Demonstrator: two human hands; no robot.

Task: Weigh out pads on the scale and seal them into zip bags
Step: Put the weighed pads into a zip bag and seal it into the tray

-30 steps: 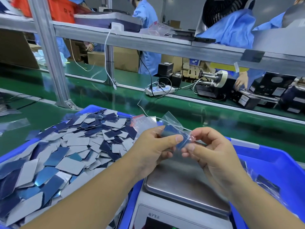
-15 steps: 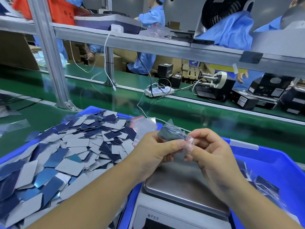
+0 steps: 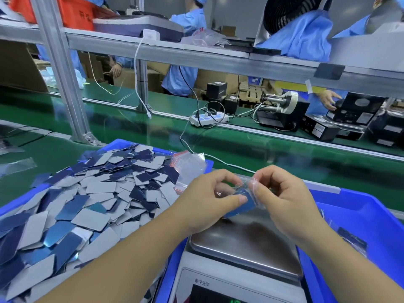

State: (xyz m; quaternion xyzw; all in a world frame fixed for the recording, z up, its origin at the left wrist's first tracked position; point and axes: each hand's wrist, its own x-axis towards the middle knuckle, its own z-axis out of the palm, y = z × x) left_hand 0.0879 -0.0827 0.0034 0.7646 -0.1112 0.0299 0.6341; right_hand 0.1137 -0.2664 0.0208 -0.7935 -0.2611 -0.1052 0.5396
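Together, left hand point(image 3: 205, 200) and right hand point(image 3: 286, 202) pinch the pad-filled zip bag point(image 3: 242, 199) above the scale point(image 3: 244, 248).

Factory assembly line. A green conveyor belt point(image 3: 251, 147) crosses mid-frame beneath an aluminium shelf frame point(image 3: 196, 55). Workers in blue smocks point(image 3: 185, 20) stand along the top of the frame.

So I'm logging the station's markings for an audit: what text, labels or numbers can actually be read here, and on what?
"电子天平": printed on the scale front panel, above its display.
Green digits on the scale display: cut off at the frame's bottom edge, unreadable.
Dark characters on the orange crate: too blurred to read.
White labels on the black boxes at the far right: too small to read.
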